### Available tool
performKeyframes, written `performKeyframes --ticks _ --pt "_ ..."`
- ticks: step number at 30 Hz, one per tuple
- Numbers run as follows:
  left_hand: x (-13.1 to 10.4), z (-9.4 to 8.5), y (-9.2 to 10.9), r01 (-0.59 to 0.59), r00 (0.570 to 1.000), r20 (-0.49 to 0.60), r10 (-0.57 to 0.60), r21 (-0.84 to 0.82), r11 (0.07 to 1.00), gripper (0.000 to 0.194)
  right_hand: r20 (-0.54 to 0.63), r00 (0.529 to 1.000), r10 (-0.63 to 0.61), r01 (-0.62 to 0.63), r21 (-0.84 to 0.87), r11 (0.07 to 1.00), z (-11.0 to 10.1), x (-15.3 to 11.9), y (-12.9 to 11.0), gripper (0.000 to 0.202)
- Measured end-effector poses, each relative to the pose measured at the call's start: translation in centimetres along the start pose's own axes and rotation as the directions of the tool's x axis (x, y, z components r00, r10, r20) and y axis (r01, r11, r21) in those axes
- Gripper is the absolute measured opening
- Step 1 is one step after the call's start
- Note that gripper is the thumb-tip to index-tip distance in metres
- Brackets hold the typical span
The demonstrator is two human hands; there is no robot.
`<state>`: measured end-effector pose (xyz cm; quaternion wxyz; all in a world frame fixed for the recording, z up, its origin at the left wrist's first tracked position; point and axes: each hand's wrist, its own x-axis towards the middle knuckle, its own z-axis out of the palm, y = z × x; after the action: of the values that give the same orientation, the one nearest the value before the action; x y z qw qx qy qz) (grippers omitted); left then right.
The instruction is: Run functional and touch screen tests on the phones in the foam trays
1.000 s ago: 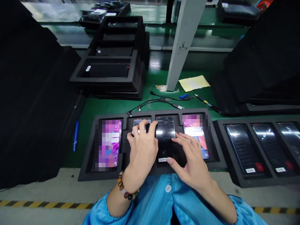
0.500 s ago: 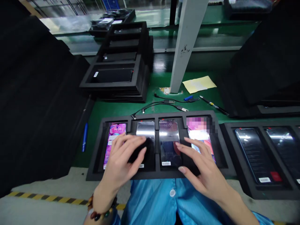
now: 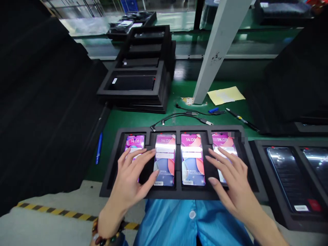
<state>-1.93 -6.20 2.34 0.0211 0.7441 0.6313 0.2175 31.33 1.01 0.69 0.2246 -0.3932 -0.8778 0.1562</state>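
A black foam tray lies in front of me with smartphones in its slots, all their screens lit and reading 14:08. My left hand is spread over the leftmost phone, its fingertips at the left edge of the second phone. Fingers apart, my right hand hovers over the rightmost phone, partly covering it. Between the hands, the third phone shows whole. Neither hand holds anything; whether the fingertips touch the glass I cannot tell.
A stack of black trays with phones stands behind to the left. Short cables, a pen, a yellow paper and a blue pen lie on the green table. Another phone tray sits at right; a grey post rises behind.
The two middle phones' screens, dark or dim before, are now lit. Both hands have shifted slightly outward from the middle phones. The whole view has moved a little.
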Motion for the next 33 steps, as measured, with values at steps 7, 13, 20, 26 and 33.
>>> performKeyframes --ticks 7,13,20,26,33 --pt "2.3 1.5 3.9 -0.040 0.999 0.002 0.040 -0.051 0.998 0.034 -0.081 0.995 -0.060 0.065 0.051 0.997 -0.5 -1.4 0.8 0.043" --pt "0.6 0.0 1.3 -0.153 0.985 0.073 0.158 -0.064 0.986 0.018 0.042 0.966 -0.255 0.248 0.130 0.960 -0.5 -1.3 0.3 0.044" --pt "0.3 1.0 -0.6 0.090 0.995 0.044 -0.092 0.055 0.994 0.066 0.104 0.989 -0.110 0.111 -0.005 0.994 -0.2 0.8 -0.1 0.049" --pt "-3.3 -0.8 -3.7 0.205 0.970 -0.143 -0.194 0.060 0.977 0.040 -0.122 0.985 0.121 -0.114 0.061 0.992 -2.7 -3.8 4.2 0.047" --pt "-4.9 -1.8 -5.7 0.178 0.970 -0.175 -0.171 0.028 0.984 0.020 -0.059 0.998 0.032 -0.032 -0.005 0.999 -2.7 -5.0 5.1 0.044"
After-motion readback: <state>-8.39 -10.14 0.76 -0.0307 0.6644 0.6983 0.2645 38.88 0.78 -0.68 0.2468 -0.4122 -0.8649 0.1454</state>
